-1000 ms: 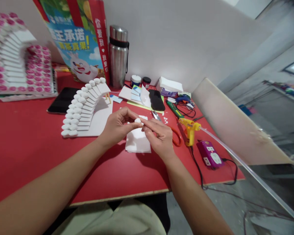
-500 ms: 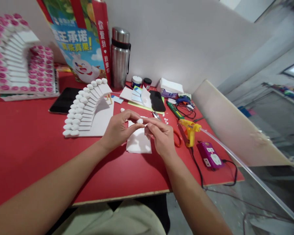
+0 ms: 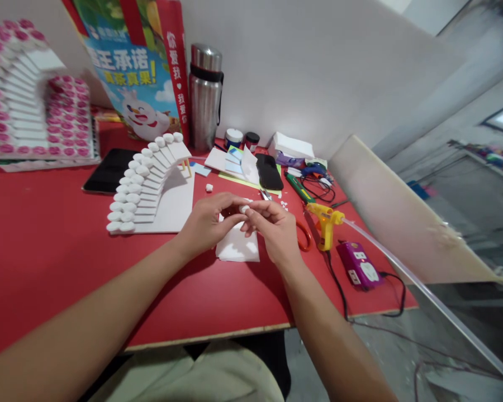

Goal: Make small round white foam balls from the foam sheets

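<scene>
The white piece (image 3: 245,209) is so small that, from where I'm standing, it nearly vanishes between the two hands, held up over the white sheets (image 3: 238,250). The left hand (image 3: 205,220) has it in a narrow pinch, thumb below and fingers arched above; the right hand (image 3: 274,226) closes on its other side, thumb and forefinger tips together on it. I'd guess it weighs next to nothing and is soft, something that would dent or lose its shape under a hard squeeze, though I can't tell what it's made of. It looks dry and matt, so I doubt it would slip. I'd take it lightly by the rim, with fingertips only, and leave its face alone. A similar lump (image 3: 209,188) sits on the red table (image 3: 184,307) just beyond the left hand. Left of that stands the staircase (image 3: 146,204), edged with white ovals (image 3: 128,216) that look just as easy to crush. Out to the right lie the scissors (image 3: 304,238) and the glue gun (image 3: 326,226).
</scene>
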`<state>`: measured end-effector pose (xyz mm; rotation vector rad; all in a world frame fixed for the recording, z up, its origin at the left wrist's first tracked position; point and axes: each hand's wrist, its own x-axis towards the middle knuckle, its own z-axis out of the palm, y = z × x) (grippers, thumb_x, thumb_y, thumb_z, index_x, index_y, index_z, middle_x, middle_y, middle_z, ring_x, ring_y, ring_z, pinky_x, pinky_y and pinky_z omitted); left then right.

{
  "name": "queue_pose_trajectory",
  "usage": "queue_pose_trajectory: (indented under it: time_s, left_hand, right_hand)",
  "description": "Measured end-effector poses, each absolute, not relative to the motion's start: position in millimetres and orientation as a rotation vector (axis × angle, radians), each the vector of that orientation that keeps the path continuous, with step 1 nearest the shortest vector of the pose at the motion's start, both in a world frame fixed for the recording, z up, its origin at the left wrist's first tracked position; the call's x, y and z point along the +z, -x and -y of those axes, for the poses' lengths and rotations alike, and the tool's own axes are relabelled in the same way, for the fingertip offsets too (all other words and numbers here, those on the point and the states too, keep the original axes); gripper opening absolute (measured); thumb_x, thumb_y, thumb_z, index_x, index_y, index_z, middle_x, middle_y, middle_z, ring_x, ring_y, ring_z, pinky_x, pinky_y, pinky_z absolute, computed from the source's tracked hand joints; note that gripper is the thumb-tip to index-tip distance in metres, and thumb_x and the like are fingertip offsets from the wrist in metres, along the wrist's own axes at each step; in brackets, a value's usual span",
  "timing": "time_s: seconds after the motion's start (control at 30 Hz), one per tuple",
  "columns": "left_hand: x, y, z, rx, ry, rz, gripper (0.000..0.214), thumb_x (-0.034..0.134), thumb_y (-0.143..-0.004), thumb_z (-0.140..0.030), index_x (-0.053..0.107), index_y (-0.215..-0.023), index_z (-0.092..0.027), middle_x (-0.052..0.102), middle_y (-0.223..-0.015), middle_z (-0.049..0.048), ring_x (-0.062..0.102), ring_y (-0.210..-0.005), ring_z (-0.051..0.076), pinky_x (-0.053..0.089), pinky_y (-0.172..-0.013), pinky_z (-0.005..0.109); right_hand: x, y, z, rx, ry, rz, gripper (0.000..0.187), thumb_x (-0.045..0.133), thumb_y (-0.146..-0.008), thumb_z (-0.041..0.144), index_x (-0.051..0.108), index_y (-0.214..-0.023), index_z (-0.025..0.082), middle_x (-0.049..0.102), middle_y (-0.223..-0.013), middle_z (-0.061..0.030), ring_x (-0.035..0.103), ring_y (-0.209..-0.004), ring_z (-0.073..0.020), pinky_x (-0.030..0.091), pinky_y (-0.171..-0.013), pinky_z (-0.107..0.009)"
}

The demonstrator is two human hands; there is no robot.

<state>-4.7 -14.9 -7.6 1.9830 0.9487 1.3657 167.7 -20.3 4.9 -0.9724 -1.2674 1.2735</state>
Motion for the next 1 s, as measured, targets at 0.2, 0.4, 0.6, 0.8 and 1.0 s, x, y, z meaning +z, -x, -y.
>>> queue_pose_trajectory:
  time_s: [0.2, 0.4, 0.6, 0.8, 1.0]
  left_hand:
    - [-4.7, 1.7, 14.1, 1.327, -1.77, -1.002, 0.019, 0.068, -0.092, -0.027, 0.078, -0.103, -0.015, 0.076, -0.09, 0.0074, 0.069, -0.081, 0.018, 0.051, -0.074, 0.029]
    - [-2.4, -0.1, 14.5, 1.278, -1.53, -0.962, 0.016, 0.073, -0.086, -0.026, 0.079, -0.094, -0.014, 0.076, -0.083, 0.0061, 0.069, -0.073, 0.017, 0.055, -0.07, 0.03]
    - [3.0, -5.1, 18.4, 1.276, -1.343, -0.93, 0.011, 0.076, -0.08, -0.024, 0.077, -0.082, -0.013, 0.074, -0.072, 0.0045, 0.069, -0.067, 0.017, 0.057, -0.069, 0.03]
    - [1.1, -3.3, 13.9, 1.204, -1.307, -0.938, 0.017, 0.079, -0.08, -0.03, 0.078, -0.084, -0.014, 0.075, -0.072, 0.0057, 0.069, -0.069, 0.018, 0.056, -0.071, 0.031]
    - [-3.9, -3.9, 14.5, 1.263, -1.37, -0.954, 0.012, 0.074, -0.084, -0.025, 0.078, -0.084, -0.014, 0.074, -0.069, 0.0041, 0.068, -0.066, 0.016, 0.055, -0.068, 0.029]
  right_hand:
    - [2.2, -169.4, 19.3, 1.294, 0.961, 1.258, 0.028, 0.086, -0.077, 0.036, 0.072, -0.091, 0.017, 0.075, -0.072, -0.0015, 0.074, -0.064, -0.0173, 0.062, -0.058, -0.029]
    - [-3.5, -168.5, 18.1, 1.305, 0.96, 1.253, 0.026, 0.088, -0.075, 0.035, 0.073, -0.087, 0.017, 0.076, -0.069, -0.0015, 0.075, -0.065, -0.0173, 0.064, -0.063, -0.03]
    - [-6.2, -167.7, 16.7, 1.302, 0.957, 1.231, 0.024, 0.087, -0.074, 0.035, 0.071, -0.082, 0.019, 0.077, -0.068, -0.0014, 0.075, -0.065, -0.0185, 0.065, -0.064, -0.032]
    - [-6.6, -167.2, 15.8, 1.308, 0.981, 1.232, 0.027, 0.086, -0.075, 0.038, 0.071, -0.085, 0.018, 0.077, -0.07, -0.0019, 0.076, -0.067, -0.0186, 0.065, -0.064, -0.031]
    - [-9.4, -163.1, 14.2, 1.237, 1.006, 1.28, 0.021, 0.082, -0.078, 0.036, 0.072, -0.083, 0.018, 0.075, -0.066, -0.0005, 0.072, -0.06, -0.0159, 0.063, -0.061, -0.029]
